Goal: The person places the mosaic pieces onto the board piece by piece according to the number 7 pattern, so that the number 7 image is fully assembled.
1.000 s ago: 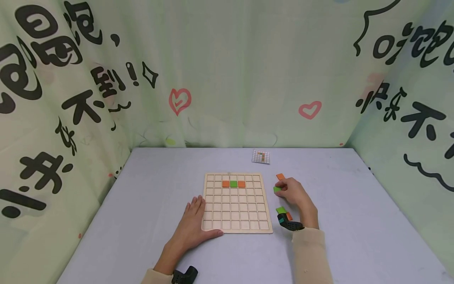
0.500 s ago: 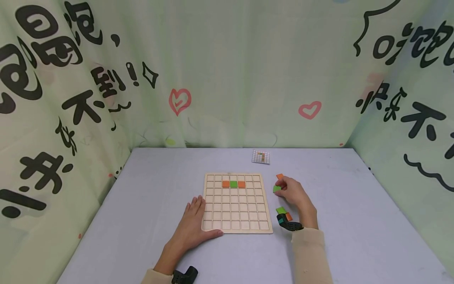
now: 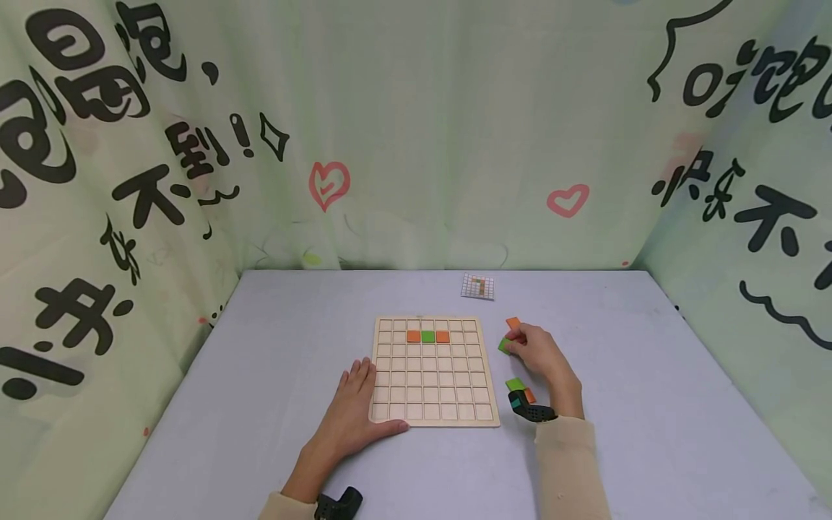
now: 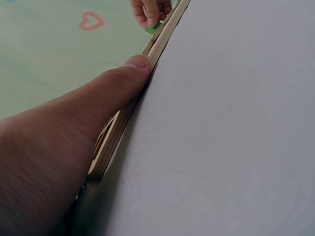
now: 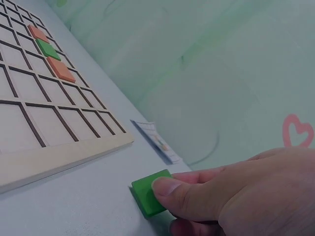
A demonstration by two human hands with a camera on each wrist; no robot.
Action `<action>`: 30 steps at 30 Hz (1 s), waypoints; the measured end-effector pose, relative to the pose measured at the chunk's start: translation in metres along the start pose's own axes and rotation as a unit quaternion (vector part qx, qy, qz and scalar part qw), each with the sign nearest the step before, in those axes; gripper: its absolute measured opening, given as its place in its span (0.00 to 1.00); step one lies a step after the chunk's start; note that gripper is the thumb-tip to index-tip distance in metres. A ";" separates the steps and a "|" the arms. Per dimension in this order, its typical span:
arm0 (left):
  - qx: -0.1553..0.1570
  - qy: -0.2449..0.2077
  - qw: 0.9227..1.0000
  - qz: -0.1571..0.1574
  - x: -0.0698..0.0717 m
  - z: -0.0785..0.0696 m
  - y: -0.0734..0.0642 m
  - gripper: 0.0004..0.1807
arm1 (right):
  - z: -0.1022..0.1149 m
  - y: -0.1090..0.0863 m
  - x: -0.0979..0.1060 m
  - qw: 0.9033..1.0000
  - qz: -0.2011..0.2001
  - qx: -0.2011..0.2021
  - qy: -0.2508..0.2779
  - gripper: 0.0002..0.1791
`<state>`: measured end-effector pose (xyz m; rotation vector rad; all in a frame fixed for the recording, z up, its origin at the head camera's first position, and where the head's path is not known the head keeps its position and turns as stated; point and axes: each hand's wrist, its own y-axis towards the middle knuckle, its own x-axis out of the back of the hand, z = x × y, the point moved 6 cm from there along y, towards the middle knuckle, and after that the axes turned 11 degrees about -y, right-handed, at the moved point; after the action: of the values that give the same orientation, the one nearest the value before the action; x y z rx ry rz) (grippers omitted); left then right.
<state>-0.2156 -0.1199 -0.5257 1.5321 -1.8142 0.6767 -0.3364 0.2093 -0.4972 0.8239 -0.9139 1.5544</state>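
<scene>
A wooden grid board (image 3: 432, 372) lies on the table, with an orange, a green (image 3: 427, 336) and another orange tile side by side in one upper row. My left hand (image 3: 354, 408) rests along the board's left side, fingers straight, the thumb (image 4: 135, 64) at its near edge. To the right of the board, my right hand (image 3: 539, 352) pinches a green square tile (image 5: 150, 192) between thumb and fingers, low over the table. An orange tile (image 3: 513, 323) lies just beyond that hand. Near the right wrist lie a green tile (image 3: 515, 384) and an orange tile (image 3: 530, 396).
A small card (image 3: 477, 287) printed with a coloured grid pattern lies behind the board. The white-covered table (image 3: 650, 404) meets a printed curtain (image 3: 448, 144) at the back and sides. A black camera band (image 3: 533, 409) sits on the right wrist.
The green tile in my right hand has turned and shifted slightly left between the fingers. My left hand and the board stay in place.
</scene>
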 end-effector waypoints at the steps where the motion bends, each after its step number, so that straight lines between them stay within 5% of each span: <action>1: 0.000 0.000 1.000 0.000 0.000 0.000 0.000 0.67 | 0.000 0.000 0.000 1.000 -0.003 0.003 -0.002 0.13; 30: 0.003 0.004 1.000 0.000 0.000 0.000 0.000 0.67 | 0.029 0.003 -0.001 0.999 -0.031 0.038 0.005 0.13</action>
<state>-0.2157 -0.1200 -0.5262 1.5313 -1.8090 0.6887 -0.3379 0.1825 -0.4850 0.8885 -0.8189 1.5463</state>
